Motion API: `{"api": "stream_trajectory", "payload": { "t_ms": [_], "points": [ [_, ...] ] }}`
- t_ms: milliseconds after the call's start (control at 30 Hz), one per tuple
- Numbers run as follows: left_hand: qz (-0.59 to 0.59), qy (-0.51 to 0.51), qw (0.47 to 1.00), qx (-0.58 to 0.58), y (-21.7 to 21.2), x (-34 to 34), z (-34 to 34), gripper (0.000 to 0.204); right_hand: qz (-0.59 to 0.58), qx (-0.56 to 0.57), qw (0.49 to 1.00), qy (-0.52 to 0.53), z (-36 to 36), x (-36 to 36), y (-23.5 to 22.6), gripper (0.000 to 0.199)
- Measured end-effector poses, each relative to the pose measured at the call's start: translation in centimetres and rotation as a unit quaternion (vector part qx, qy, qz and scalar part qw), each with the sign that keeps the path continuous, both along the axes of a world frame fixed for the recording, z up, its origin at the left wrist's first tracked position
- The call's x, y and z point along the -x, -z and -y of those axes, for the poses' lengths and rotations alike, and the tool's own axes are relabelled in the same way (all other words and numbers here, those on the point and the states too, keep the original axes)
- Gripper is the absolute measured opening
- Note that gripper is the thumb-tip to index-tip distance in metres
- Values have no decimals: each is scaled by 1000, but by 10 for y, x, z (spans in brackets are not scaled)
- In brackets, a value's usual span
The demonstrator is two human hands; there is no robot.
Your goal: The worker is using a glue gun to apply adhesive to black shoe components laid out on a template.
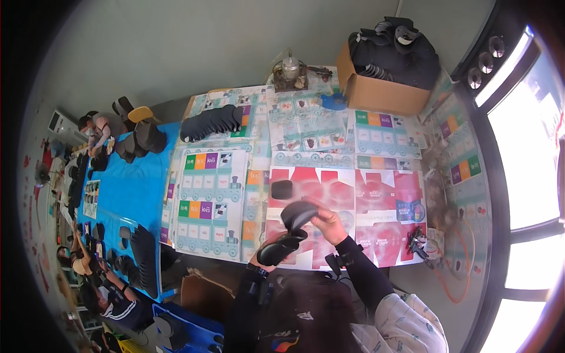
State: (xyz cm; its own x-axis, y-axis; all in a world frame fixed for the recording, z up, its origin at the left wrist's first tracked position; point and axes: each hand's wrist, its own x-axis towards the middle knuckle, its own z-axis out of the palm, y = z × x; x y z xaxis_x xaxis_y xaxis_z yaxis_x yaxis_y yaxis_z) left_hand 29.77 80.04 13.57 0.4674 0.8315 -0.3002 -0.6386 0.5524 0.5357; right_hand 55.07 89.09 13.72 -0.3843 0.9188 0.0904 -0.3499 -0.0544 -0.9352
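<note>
Noting first the long table (312, 160), overlaid with printed sheets, teal-and-white along the back and left, pink-and-white nearest the person. Left of it, a second table covered in bright blue (126, 194), black shaped pieces along its edges. Beside that one, a person in a dark top with white stripes (126, 309).

Back right, on the long table: an uncovered brown cardboard box (385, 96), heaped with black, curved-edge pieces. Back left: an overlapping row of flat black rounded pieces (212, 123).

Front centre, above the pink sheets: right hand (328, 225), fingers pinching the right edge of a dark grey curved piece (299, 213). Left hand (255, 259), lower, grasping a glossy black curved piece (275, 251); its fingers mostly hidden behind. Pieces meet between the hands; cannot tell whether joined.

Right edge: a dark metal spray-gun-like tool (418, 243). Smallest: a black rounded-square piece (282, 189), flat on the pink sheets, just beyond the hands.
</note>
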Motion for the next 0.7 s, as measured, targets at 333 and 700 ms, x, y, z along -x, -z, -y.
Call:
{"api": "stream_trajectory", "payload": {
  "t_ms": [333, 700],
  "points": [
    [-141, -59, 988, 11, 3, -1, 17, 42, 397, 189, 847, 300, -111, -9, 197, 43],
    [-248, -193, 948, 49, 24, 26, 89, 51, 460, 157, 828, 280, -113, 10, 172, 42]
  ]
}}
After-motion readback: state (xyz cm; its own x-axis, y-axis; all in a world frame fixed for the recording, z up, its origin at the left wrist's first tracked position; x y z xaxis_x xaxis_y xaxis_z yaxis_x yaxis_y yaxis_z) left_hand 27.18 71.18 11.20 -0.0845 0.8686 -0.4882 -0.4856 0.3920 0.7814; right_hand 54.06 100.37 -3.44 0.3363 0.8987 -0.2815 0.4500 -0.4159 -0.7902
